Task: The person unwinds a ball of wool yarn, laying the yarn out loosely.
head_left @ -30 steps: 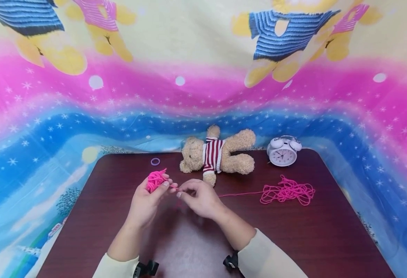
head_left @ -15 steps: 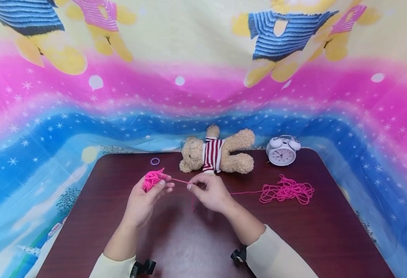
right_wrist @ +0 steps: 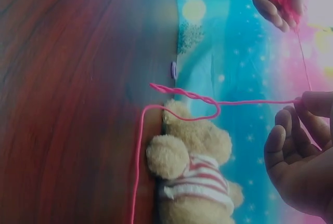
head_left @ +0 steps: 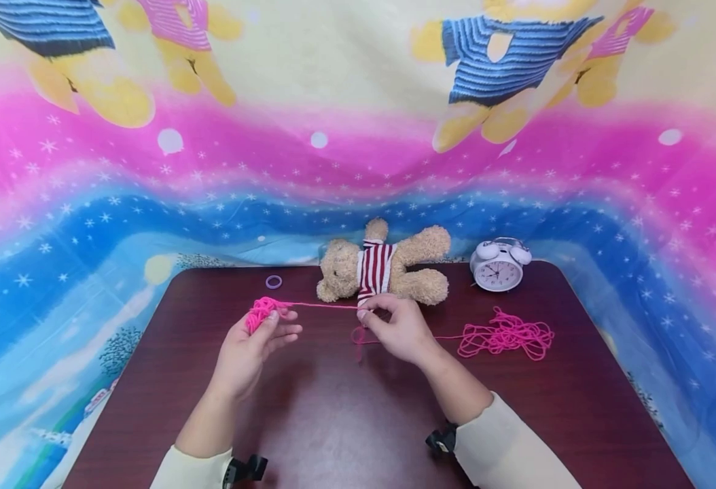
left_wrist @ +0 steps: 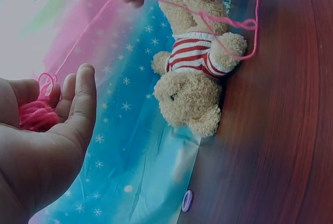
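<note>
We see the left hand holding a pink yarn bundle, its strand stretched toward three o'clock, pinched by the right hand.

Two hands, one teddy, one clock

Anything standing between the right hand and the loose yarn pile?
Nothing visible: only a pink strand crosses the gap between the right hand and the pile. The bear and clock are farther back.
</note>
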`<state>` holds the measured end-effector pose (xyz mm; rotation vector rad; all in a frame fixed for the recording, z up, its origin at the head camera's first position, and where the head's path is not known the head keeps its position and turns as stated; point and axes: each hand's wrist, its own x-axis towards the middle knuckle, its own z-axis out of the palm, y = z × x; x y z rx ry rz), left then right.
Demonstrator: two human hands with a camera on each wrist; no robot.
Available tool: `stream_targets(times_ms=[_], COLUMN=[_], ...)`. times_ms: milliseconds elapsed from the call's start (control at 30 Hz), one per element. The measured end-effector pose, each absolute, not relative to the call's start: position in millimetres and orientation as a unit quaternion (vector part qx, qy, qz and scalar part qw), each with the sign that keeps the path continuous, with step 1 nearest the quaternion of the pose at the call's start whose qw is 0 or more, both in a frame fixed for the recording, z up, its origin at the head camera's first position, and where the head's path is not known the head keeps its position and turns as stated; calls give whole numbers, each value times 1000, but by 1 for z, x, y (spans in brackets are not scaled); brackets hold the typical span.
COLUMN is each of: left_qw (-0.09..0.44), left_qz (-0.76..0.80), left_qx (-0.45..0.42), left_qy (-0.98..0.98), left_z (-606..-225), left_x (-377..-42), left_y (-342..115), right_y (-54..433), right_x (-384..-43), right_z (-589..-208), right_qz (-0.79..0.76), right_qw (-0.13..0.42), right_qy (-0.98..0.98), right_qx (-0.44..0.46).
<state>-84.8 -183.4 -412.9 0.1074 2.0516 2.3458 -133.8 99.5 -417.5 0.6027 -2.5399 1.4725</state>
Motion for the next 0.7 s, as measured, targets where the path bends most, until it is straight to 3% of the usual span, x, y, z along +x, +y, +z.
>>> stream_targets(times_ms=[700], left_qw=[17], left_qz=[731], left_qx=[18], left_qy=[682], left_z=[-415], left_x=[-83], left_y=[-203], right_y=[164], right_x=[-141], right_z=[-408], right_qz=[461], right_qw=[89], right_qy=[-873], right_qx=[131])
